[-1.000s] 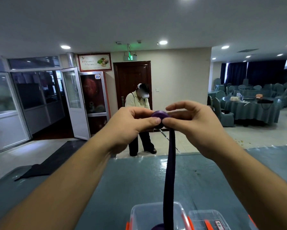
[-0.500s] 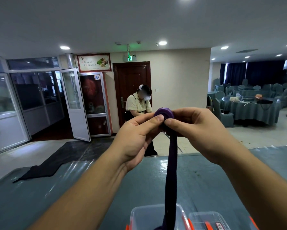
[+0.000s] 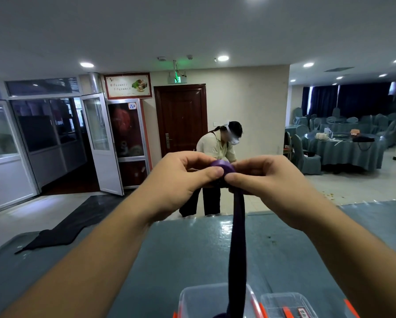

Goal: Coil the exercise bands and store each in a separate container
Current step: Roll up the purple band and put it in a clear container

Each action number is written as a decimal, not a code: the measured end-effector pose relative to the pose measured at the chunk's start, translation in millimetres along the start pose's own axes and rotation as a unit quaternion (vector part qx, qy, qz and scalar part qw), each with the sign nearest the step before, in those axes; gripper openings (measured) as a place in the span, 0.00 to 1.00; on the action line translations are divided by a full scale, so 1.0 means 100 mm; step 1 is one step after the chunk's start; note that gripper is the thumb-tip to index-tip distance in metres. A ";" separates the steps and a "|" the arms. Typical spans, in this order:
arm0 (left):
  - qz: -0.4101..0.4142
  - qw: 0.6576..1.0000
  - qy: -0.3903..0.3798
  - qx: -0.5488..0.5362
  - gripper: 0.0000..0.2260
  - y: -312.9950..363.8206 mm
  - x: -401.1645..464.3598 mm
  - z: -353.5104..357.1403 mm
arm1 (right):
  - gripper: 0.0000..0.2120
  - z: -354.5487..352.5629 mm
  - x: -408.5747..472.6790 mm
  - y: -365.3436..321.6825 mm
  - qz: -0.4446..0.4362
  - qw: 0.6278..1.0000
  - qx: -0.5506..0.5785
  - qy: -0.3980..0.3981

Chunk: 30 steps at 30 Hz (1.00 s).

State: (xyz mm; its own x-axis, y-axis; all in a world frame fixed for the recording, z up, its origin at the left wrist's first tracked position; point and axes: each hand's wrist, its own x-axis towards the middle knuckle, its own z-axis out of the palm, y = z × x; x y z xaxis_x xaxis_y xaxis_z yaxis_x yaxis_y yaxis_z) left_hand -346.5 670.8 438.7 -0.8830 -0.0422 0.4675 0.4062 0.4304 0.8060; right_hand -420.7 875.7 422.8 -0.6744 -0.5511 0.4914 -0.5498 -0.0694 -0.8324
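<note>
I hold a purple exercise band (image 3: 238, 237) up in front of me, its top end rolled into a small coil. My left hand (image 3: 181, 182) pinches the coil from the left and my right hand (image 3: 268, 180) pinches it from the right. The loose tail of the band hangs straight down into a clear plastic container (image 3: 192, 301) with orange clips at the bottom edge of the view. A second clear container (image 3: 284, 304) stands right beside it.
Both containers stand on a table with a blue-grey cloth (image 3: 181, 253). A dark cloth (image 3: 61, 232) lies on the floor at the left. A person (image 3: 215, 157) bends over beyond the table, before a brown door (image 3: 181, 115). Covered tables and chairs (image 3: 343, 145) fill the right.
My hands have kept turning the coil and shifted their grip, so the coil looks a little bigger. The person beyond the table has bent forward and moved to the right.
</note>
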 end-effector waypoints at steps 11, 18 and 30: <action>-0.013 0.999 -0.026 0.037 0.10 0.04 0.07 -0.11 | 0.10 0.00 0.11 -0.23 -0.049 0.992 -0.112 -0.015; -0.005 0.968 0.035 -0.250 0.12 0.03 0.10 -0.02 | 0.11 0.08 0.17 -0.24 -0.032 0.990 0.138 0.007; -0.031 0.997 -0.044 0.053 0.08 0.09 0.01 -0.30 | 0.08 0.10 0.16 -0.16 -0.020 0.996 -0.070 -0.044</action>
State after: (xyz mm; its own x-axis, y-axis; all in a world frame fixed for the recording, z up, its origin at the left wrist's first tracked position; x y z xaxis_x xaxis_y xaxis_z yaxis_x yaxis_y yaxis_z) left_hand -337.1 647.7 456.8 -0.9250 0.0062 0.3799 0.3269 0.5224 0.7875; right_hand -417.8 860.1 441.7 -0.6085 -0.6218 0.4931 -0.6426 0.0216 -0.7659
